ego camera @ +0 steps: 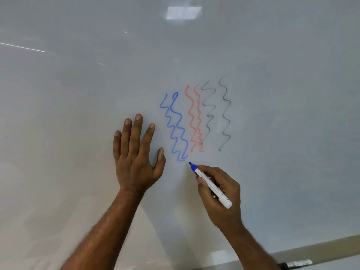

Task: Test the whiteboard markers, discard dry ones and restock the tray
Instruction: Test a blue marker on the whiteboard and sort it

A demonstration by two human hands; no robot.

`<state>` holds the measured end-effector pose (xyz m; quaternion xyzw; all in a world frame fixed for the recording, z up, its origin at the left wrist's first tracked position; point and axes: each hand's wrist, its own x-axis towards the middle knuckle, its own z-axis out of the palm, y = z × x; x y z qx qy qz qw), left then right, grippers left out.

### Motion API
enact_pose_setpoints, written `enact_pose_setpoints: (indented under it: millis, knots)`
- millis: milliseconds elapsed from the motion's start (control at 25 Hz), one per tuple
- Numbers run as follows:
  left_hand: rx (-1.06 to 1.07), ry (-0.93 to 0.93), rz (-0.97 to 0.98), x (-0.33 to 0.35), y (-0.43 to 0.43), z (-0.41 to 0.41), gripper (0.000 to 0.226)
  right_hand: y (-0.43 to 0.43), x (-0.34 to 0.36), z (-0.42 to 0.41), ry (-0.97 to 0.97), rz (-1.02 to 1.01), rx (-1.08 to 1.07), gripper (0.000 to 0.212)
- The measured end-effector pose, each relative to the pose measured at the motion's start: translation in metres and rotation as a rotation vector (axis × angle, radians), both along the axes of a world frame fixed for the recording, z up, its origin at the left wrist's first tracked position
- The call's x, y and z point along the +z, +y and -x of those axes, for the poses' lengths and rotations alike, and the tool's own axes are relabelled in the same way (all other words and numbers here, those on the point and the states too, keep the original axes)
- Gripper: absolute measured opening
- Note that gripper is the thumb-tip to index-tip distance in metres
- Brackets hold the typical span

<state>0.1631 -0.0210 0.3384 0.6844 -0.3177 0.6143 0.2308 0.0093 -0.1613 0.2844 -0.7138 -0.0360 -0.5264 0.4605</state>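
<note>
The left hand (136,164) lies flat against the whiteboard (78,94), palm to the surface. Its fingers are straight and spread with the thumb out to the side, so the grip is wide and holds nothing. It sits low and about midway across the board, just left of the drawn lines.

The right hand (222,193) has its grip closed around the blue marker (209,183), pinching the white barrel between thumb and fingers. The marker is uncapped and its blue tip points up and to the left. The tip is just below the lower end of the two blue wavy lines (176,127); whether it touches the board cannot be told. The blunt white end sticks out past the hand toward the lower right.

Right of the blue lines run two paler red wavy lines (194,121), and right of those two grey-black wavy lines (224,114). All six run roughly top to bottom.

At the bottom right corner, the tray (335,258) runs along the whiteboard's lower edge. On it lies a marker with a dark cap (296,263) and a pale barrel, lengthwise along the tray and well apart from both hands.

A ceiling light's reflection (184,12) shows near the board's top edge.
</note>
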Motion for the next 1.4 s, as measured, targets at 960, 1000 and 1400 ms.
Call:
enact_pose_setpoints:
  millis: [960, 1000, 1400]
  knots:
    - [-0.245, 0.781, -0.804, -0.281, -0.017, 0.115, 0.067, -0.035, -0.150, 0.075, 0.399, -0.951, 0.082, 0.013]
    - [-0.239, 0.826, -0.857, -0.293, -0.018, 0.117, 0.066, -0.036, -0.160, 0.080, 0.421, -0.985, 0.075, 0.013]
    - [-0.258, 1.156, -1.197, -0.346, -0.049, 0.123, 0.062, -0.045, -0.238, 0.122, 0.613, -1.251, -0.030, 0.012]
